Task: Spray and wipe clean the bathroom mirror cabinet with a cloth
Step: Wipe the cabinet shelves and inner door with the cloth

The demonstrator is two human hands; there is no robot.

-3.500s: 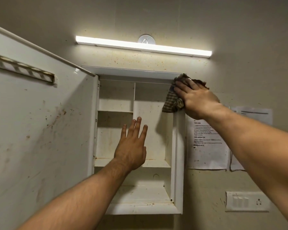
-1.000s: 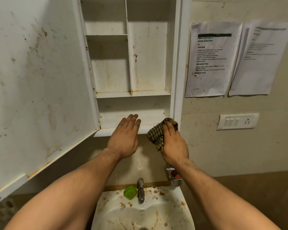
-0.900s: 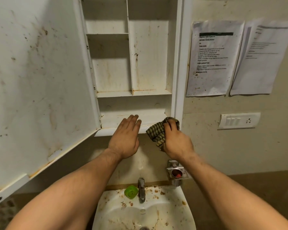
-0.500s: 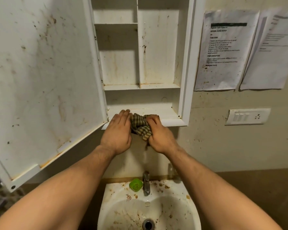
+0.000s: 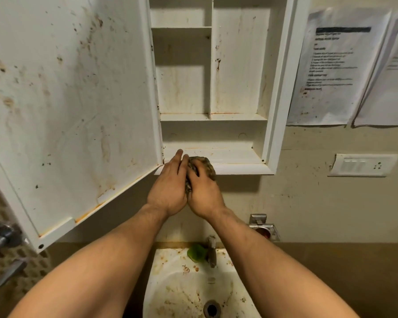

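A white wall cabinet (image 5: 278, 88) stands open, its stained door (image 5: 67, 111) swung out to the cabinet's left. Two bare hands meet at the front lip of the cabinet's bottom shelf. The right hand (image 5: 205, 193) has its fingers curled over a bunched checked cloth (image 5: 203, 164), gripping it against the lip. The left hand (image 5: 168, 189) lies beside it, fingers straight and touching the cloth, holding nothing. Below the cabinet is a dirty sink (image 5: 170, 283) with a tap (image 5: 212, 251) and a green object (image 5: 196, 253). Right of the cabinet, printed sheets (image 5: 331, 76) and a switch plate (image 5: 363, 165) are on the wall.
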